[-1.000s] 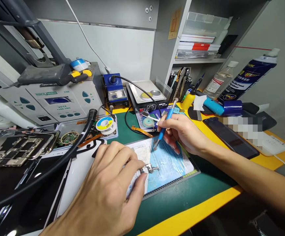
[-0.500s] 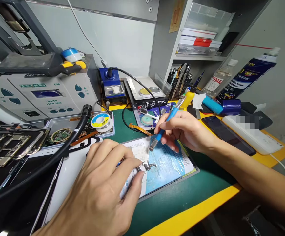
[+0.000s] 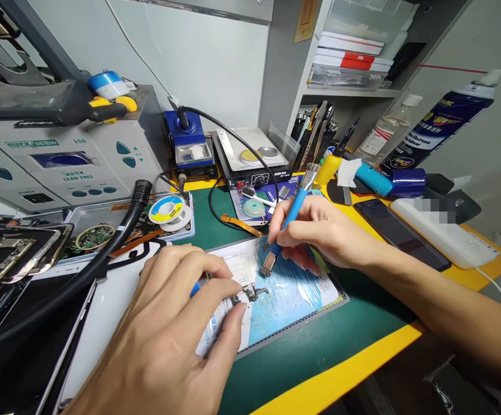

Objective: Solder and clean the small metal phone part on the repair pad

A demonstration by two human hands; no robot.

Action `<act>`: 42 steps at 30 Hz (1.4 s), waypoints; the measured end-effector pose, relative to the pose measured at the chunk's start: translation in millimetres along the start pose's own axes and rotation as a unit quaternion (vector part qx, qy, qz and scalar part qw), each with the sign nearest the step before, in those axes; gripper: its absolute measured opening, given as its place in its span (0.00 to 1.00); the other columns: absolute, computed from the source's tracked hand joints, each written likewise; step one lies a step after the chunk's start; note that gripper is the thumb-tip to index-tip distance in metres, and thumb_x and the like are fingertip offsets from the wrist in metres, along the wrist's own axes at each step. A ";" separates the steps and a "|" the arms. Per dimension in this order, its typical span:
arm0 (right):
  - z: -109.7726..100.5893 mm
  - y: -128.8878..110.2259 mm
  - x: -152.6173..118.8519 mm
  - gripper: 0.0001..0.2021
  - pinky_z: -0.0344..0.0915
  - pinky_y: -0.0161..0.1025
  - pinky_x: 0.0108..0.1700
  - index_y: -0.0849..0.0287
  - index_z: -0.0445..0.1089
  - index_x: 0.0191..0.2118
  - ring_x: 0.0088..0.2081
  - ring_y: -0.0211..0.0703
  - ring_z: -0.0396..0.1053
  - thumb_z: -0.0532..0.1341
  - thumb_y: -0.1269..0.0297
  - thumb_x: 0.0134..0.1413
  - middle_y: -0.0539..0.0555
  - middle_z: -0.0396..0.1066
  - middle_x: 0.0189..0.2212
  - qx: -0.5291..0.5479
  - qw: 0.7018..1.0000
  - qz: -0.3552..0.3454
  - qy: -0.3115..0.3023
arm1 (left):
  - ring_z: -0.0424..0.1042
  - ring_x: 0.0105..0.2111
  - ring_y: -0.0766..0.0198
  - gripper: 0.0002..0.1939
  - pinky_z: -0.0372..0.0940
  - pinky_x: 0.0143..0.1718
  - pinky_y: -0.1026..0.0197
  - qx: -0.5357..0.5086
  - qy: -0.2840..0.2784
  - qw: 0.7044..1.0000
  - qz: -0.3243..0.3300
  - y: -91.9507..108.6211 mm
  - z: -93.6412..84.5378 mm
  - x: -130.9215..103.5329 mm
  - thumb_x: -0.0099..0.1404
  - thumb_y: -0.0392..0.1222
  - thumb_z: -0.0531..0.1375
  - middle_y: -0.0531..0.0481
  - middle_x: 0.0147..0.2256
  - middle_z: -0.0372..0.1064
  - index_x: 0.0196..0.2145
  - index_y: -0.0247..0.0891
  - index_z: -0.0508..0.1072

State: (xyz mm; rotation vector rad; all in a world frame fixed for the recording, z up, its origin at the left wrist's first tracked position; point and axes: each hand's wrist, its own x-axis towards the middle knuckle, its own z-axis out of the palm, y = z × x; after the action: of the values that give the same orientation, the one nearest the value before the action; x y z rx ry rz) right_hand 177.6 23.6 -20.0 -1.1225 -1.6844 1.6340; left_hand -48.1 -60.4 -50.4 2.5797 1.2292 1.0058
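1. The small electronic part (image 3: 255, 292) lies near the centre of the frame, over the blue-and-white printed mat (image 3: 296, 305), its slim end pointing right.
2. The left hand (image 3: 198, 311), at lower centre-left, grips the part's left end: the index fingertip touches it, the thumb lies just below, and the other fingers are curled.
3. The right hand (image 3: 311, 230), right of centre, is closed around the blue brush (image 3: 291, 216), pinching its handle between thumb and fingers. The brush slants from upper right to lower left.
4. The bristle end is now lower and nearer to the part than a second ago, just above it in the frame, with a gap between them. Its metal collar also shows a broader face than it did.
5. The mat rests on the green table (image 3: 271, 366), whose yellow edge crosses the lower right.
6. Above the hands, an orange flex cable (image 3: 242, 225) and a solder spool (image 3: 170, 212) lie in the middle of the frame, with a hot plate (image 3: 250, 154) behind.
7. At upper left, the grey QUICK station (image 3: 66, 164) appears farther left than in the earlier frames, as the view has shifted.
8. At right are a dark phone (image 3: 401, 233) and a spray can (image 3: 443, 124).
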 end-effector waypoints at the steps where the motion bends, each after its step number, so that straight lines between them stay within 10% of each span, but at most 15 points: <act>1: -0.3 0.6 0.7 0.03 0.57 0.29 0.10 0.61 0.71 0.28 0.12 0.33 0.60 0.61 0.68 0.47 0.45 0.66 0.15 0.003 1.000 0.002 0.001 | 0.63 0.45 0.56 0.08 0.58 0.51 0.50 0.001 -0.002 1.000 0.001 -0.1 0.3 0.1 0.64 0.29 0.61 0.45 0.41 0.66 0.39 0.37 0.73; 42: 0.1 -4.6 -2.7 0.04 0.60 0.30 0.14 0.61 0.74 0.30 0.14 0.34 0.62 0.62 0.67 0.47 0.46 0.68 0.15 -0.029 0.999 0.001 -0.032 | 0.64 0.44 0.57 0.06 0.59 0.52 0.48 0.014 -0.016 1.000 0.005 2.4 -1.1 -0.4 0.63 0.28 0.60 0.46 0.39 0.69 0.36 0.37 0.72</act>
State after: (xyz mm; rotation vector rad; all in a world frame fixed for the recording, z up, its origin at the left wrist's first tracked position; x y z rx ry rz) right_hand 178.0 21.6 -15.0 -1.1098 -1.7818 1.6485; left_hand -47.4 -62.6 -48.9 2.6150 1.2336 0.9532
